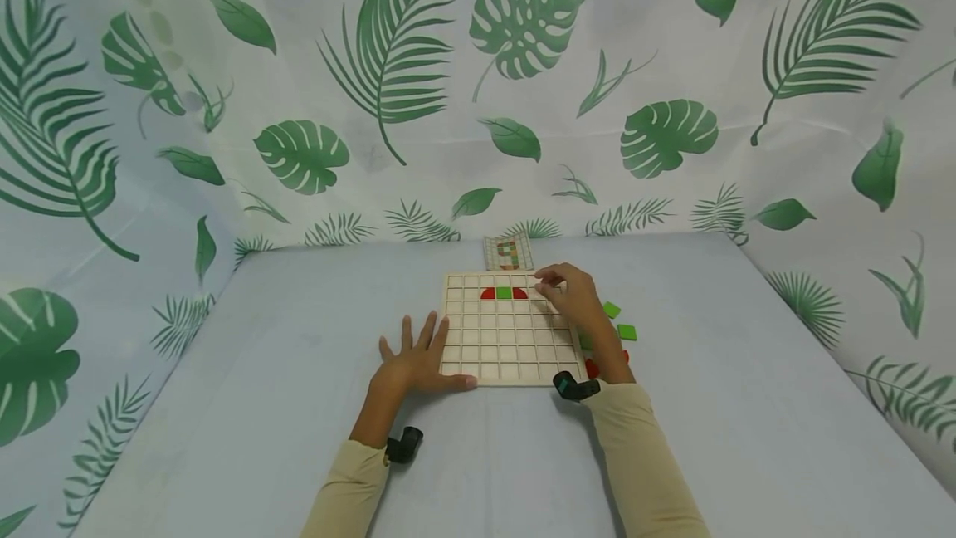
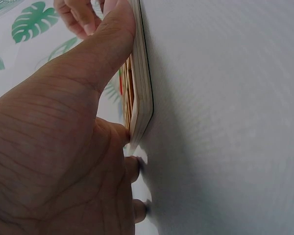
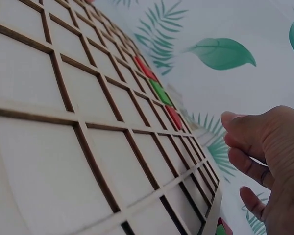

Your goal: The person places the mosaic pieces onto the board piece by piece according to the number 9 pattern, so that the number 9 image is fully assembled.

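A pale wooden grid board [image 1: 508,335] lies flat on the table. Red rounded tiles [image 1: 489,294] flank a green square tile [image 1: 504,293] in a row near its far edge. My left hand [image 1: 414,364] rests at the board's near left corner, fingers spread; in the left wrist view its thumb [image 2: 120,29] lies along the board's edge. Over the board's far right part hovers my right hand [image 1: 573,295]. In the right wrist view its fingers [image 3: 247,164] are loosely bent, and nothing shows between them and the thumb.
Just beyond the board lies a card [image 1: 509,252] printed with a coloured grid pattern. Loose green tiles [image 1: 626,332] and red tiles [image 1: 592,368] lie right of the board, partly hidden by the right arm. Leaf-printed cloth [image 1: 448,90] hangs behind and at both sides.
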